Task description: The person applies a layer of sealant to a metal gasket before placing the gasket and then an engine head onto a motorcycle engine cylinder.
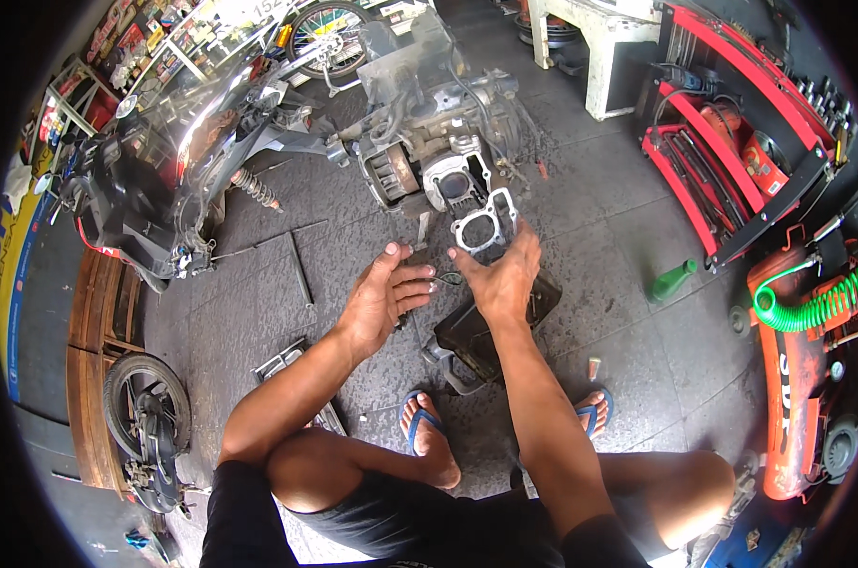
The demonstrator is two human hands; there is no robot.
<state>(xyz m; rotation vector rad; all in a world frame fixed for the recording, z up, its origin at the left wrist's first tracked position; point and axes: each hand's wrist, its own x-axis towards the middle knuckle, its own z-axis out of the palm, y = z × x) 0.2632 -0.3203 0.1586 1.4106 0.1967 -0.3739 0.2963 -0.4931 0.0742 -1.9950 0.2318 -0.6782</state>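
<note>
With your right hand pinching the thin metal gasket just in front of the engine's cylinder opening and your left hand open, empty beside it, 1 careless twist could bend the gasket or drop it onto the gritty floor.

Pale silver, flat metal cylinder gasket; right of it, a green plastic bottle, a red steel tool rack and a bright green coiled hose; grey tiled floor.
</note>
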